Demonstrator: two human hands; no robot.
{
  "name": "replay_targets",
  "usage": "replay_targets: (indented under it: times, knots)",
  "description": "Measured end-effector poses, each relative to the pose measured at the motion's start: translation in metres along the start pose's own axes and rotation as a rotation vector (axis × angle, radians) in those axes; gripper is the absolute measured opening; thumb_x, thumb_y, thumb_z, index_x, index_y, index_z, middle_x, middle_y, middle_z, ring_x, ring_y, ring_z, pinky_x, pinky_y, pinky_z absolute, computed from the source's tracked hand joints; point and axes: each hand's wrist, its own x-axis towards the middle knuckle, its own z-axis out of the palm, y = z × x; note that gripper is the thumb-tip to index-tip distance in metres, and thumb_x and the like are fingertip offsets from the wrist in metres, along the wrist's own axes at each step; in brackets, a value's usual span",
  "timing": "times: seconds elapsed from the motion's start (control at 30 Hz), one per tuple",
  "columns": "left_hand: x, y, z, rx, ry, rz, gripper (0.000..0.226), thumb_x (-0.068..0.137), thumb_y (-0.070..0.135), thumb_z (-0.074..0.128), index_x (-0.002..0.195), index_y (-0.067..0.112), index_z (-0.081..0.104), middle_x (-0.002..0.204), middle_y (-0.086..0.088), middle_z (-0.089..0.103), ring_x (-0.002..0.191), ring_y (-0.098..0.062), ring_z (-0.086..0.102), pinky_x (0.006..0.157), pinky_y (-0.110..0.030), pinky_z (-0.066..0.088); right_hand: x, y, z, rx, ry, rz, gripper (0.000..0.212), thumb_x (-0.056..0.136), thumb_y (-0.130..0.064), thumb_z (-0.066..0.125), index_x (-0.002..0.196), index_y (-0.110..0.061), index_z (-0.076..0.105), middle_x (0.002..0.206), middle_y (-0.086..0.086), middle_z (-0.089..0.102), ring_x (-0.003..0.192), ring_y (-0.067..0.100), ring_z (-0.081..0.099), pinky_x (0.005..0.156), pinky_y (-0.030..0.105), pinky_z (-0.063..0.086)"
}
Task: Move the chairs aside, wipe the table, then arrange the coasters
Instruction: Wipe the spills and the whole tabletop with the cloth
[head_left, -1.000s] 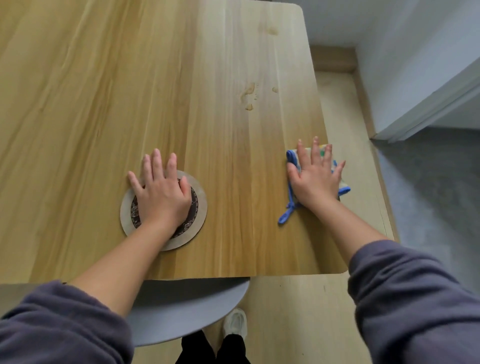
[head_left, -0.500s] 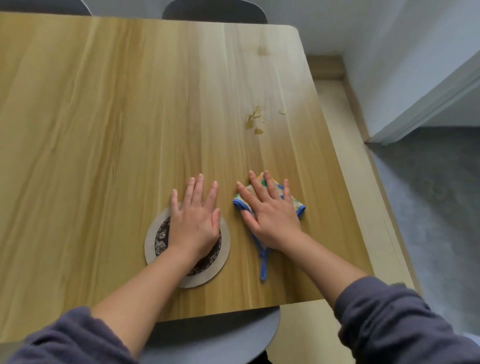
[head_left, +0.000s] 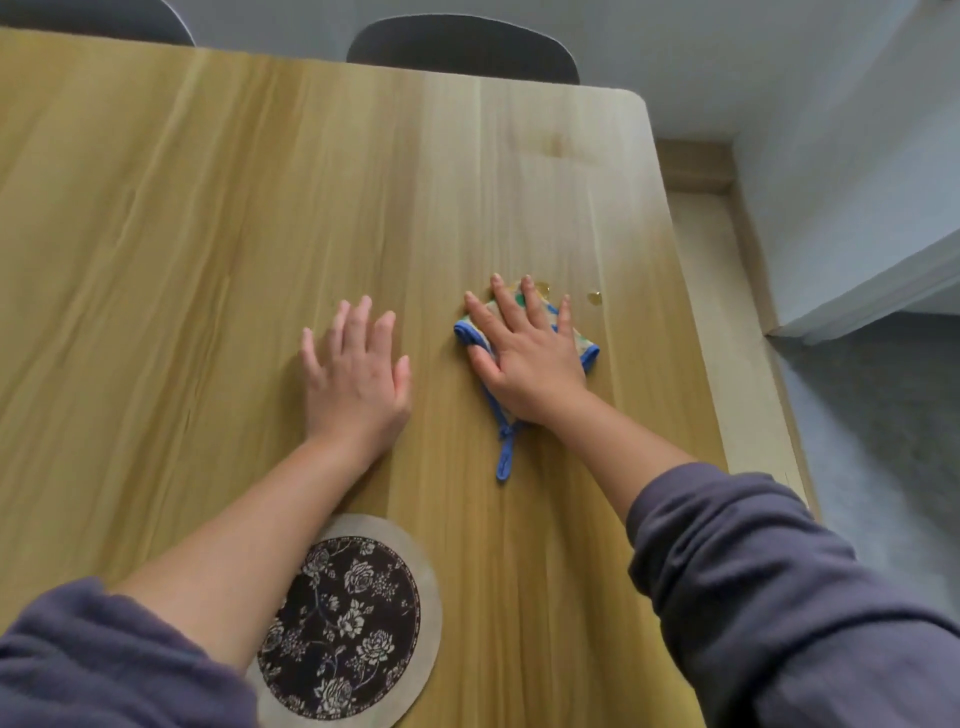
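Table (head_left: 156, 234): wood, fills most of the frame.
Chairs (head_left: 462, 49): two dark backs along the top edge.
Coaster (head_left: 358, 618): round, floral, bottom centre on the table, partly under the left forearm.
Left hand (head_left: 353, 379): centre, fingers straight and spread, holding nothing; blurred.
Right hand (head_left: 530, 358): right of centre, fingers spread flat, pressing the cloth.
Cloth (head_left: 586, 347): blue-edged, under the right hand.
Drops (head_left: 595, 298): just upper right of the cloth.

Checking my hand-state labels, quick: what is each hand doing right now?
Left hand: open, fingers spread flat on or just over the table, holding nothing.
Right hand: open, pressing flat on the cloth.
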Motion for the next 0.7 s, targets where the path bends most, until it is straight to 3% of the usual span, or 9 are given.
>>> replay_targets:
  times: [0.33, 0.7]
  knots:
    - [0.119, 0.026, 0.012, 0.045, -0.023, -0.085, 0.056, 0.095, 0.037, 0.039, 0.148, 0.019, 0.029, 0.159, -0.009, 0.015, 0.147, -0.025, 0.007, 0.116, -0.054, 0.002, 0.109, 0.043, -0.021, -0.003, 0.026, -0.061, 0.06, 0.099, -0.054, 0.024, 0.155, -0.04, 0.007, 0.165, -0.007, -0.002, 0.151, 0.024, -0.009, 0.117, 0.06, -0.006]
    - [0.222, 0.057, 0.023, -0.043, -0.026, -0.211, 0.055, 0.097, 0.033, 0.036, 0.149, 0.021, 0.025, 0.16, -0.007, 0.01, 0.147, -0.024, 0.005, 0.115, -0.058, 0.001, 0.201, 0.068, -0.036, -0.016, 0.058, -0.106, 0.059, 0.1, -0.054, 0.021, 0.156, -0.039, 0.009, 0.166, -0.006, 0.001, 0.152, 0.025, -0.008, 0.118, 0.06, -0.006]
